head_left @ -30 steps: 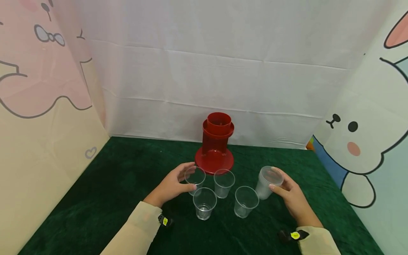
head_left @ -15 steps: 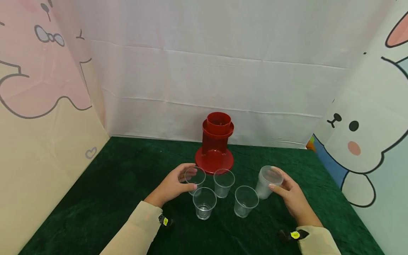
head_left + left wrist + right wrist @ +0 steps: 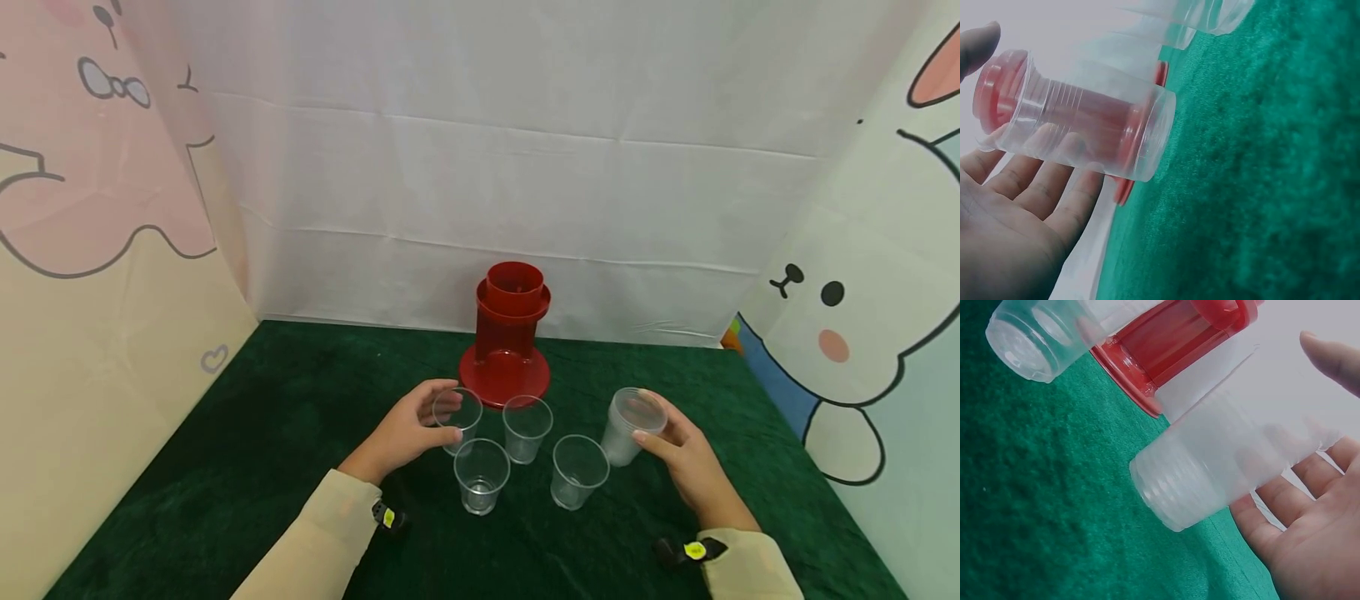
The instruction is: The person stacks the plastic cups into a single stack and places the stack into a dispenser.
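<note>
My left hand (image 3: 408, 427) is around the far-left clear plastic cup (image 3: 459, 423). In the left wrist view, its fingers lie along the side of that cup, with the thumb apart from the rim. My right hand (image 3: 686, 454) is around a stack of nested clear plastic cups (image 3: 626, 429). The right wrist view has the fingers behind the stack and the thumb off to one side of it. Between the hands stand further single cups, all upright: a back cup (image 3: 527, 429), a front-left cup (image 3: 482, 479) and a front-right cup (image 3: 580, 475).
Behind the cups stands a red cylindrical holder (image 3: 506, 342) on a round base. Dark green cloth (image 3: 225, 467) covers the table. A white sheet (image 3: 450, 167) hangs at the back, and cartoon-print panels (image 3: 847, 350) border both sides.
</note>
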A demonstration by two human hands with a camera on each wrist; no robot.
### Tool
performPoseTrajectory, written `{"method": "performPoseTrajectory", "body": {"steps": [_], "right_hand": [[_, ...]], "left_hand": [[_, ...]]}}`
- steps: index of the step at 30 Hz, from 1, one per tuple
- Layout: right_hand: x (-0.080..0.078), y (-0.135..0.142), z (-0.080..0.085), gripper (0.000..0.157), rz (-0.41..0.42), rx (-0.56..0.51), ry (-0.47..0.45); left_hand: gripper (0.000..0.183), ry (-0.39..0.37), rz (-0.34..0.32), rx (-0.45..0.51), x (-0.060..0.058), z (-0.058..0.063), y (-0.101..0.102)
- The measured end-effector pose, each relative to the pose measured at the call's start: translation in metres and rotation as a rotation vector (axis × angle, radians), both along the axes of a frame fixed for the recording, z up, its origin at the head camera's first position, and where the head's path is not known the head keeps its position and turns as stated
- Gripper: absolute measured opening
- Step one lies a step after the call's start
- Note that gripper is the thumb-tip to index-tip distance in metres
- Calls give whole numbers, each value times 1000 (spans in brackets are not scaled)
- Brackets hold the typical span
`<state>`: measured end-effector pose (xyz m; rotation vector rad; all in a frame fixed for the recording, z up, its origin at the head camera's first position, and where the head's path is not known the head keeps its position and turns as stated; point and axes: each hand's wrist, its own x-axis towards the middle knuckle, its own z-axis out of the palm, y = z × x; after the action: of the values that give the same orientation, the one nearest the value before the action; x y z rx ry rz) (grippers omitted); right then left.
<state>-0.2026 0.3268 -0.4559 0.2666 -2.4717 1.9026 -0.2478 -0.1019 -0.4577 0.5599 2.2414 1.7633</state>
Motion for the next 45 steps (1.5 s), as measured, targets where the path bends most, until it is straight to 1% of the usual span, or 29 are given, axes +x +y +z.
{"method": "performPoseTrajectory", "body": {"steps": [8,15,19,26,34,37,42,45], "right_hand": [[1,-2,0,59,-6,3,-12],[0,-2,-1,61,-17,12,-27],[0,-2,-1,61,-17,13,-30],[-1,0,-3,58,10,-14,5],[-1,0,-5,58,7,-13,7],[0,1,-5,57,7,-12,9],[0,1,-3,57,10,-15,6],[0,1,-3,57,11,-16,4]], "left_hand": [[68,-1,-3,24,1,4,0],[67,22,6,-2,-1,10,-2],[64,30,35,-30,-1,14,-1],[65,46,56,-71,0,15,-1],[68,89,92,-77,2,22,-1],[67,98,85,-74,4,26,1],[67,105,32,-61,7,36,3],[66,120,7,-74,10,42,6]]}}
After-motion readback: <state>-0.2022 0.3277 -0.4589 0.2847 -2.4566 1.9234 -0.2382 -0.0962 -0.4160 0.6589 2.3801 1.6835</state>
